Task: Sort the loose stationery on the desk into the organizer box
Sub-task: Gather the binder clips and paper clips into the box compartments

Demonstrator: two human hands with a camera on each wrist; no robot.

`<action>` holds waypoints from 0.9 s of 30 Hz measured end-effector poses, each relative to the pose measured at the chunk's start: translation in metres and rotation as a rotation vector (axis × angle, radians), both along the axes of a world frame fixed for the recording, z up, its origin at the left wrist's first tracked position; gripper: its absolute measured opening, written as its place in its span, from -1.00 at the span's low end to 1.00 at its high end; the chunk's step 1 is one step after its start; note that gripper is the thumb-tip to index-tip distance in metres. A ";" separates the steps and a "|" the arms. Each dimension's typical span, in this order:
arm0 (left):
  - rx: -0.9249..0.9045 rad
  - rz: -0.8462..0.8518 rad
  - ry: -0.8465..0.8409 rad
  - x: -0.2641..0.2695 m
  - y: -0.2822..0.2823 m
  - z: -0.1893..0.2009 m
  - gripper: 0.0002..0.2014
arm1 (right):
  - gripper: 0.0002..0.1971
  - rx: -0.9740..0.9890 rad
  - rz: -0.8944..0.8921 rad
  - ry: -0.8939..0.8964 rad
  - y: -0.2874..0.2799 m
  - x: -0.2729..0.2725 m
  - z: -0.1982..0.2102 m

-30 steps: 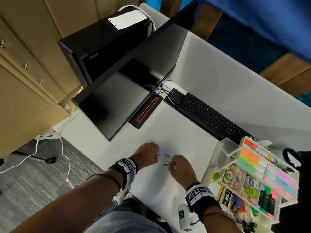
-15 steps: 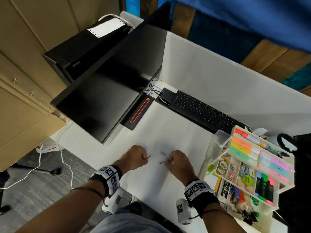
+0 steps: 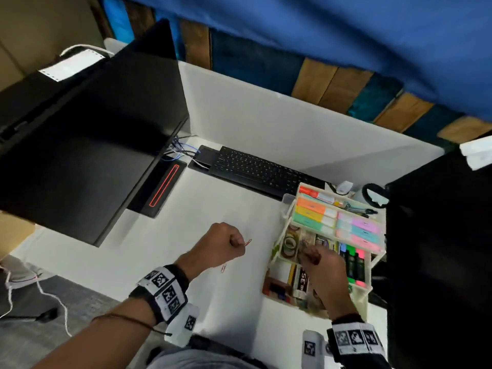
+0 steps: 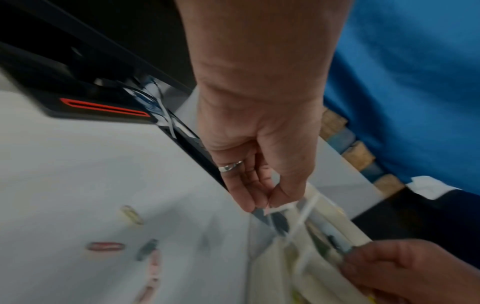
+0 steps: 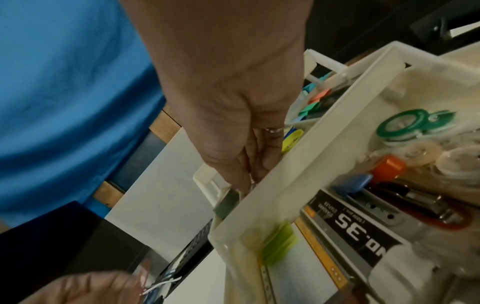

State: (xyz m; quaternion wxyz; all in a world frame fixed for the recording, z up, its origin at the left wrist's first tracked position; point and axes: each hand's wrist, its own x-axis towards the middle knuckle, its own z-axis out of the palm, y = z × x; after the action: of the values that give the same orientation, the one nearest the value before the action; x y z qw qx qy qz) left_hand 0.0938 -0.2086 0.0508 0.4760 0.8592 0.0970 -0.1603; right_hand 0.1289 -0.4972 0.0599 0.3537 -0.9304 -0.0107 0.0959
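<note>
The cream organizer box (image 3: 280,237) stands at the desk's right, holding sticky notes, highlighters, tape rolls and a staple box. My right hand (image 3: 306,255) is over its left middle compartment, fingers bunched and pointing down inside the wall (image 5: 324,127); a small metal glint of paper clips (image 5: 251,181) shows between the fingertips. My left hand (image 3: 241,243) is a fist above the desk and pinches a red paper clip (image 3: 248,242). One loose clip (image 3: 223,268) lies below it; the left wrist view shows several loose clips (image 4: 105,246) blurred on the desk.
A black keyboard (image 3: 261,169) lies behind the organizer. A dark monitor (image 3: 87,145) overhangs the left, its base (image 3: 162,187) marked by a red strip. A black object (image 3: 439,235) rises right of the box. The white desk (image 3: 159,249) ends near my body.
My right hand has left the clips at mid-desk and moved right to the organizer's compartment. My left hand has shifted right and lifted with a red clip pinched.
</note>
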 end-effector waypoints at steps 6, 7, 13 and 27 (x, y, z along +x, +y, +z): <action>-0.033 -0.049 -0.063 0.033 -0.099 0.020 -0.95 | -0.93 0.068 -0.052 -0.080 -0.035 -0.008 -0.004; -0.019 -0.046 -0.074 0.037 -0.112 0.022 -0.95 | -0.92 0.081 -0.057 -0.087 -0.041 -0.012 -0.006; 0.116 0.007 -0.061 0.048 -0.162 0.017 -0.87 | -0.87 0.148 -0.036 -0.030 -0.065 -0.028 -0.016; 0.270 -0.031 -0.275 0.014 -0.071 0.009 -0.87 | -0.90 0.133 0.129 -0.154 -0.045 -0.022 -0.008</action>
State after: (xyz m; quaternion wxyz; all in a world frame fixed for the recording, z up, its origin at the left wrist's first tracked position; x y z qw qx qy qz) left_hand 0.1082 -0.2793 0.0594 0.3625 0.9306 0.0383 -0.0342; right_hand 0.1073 -0.5425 0.0516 0.4059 -0.9068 -0.1039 0.0458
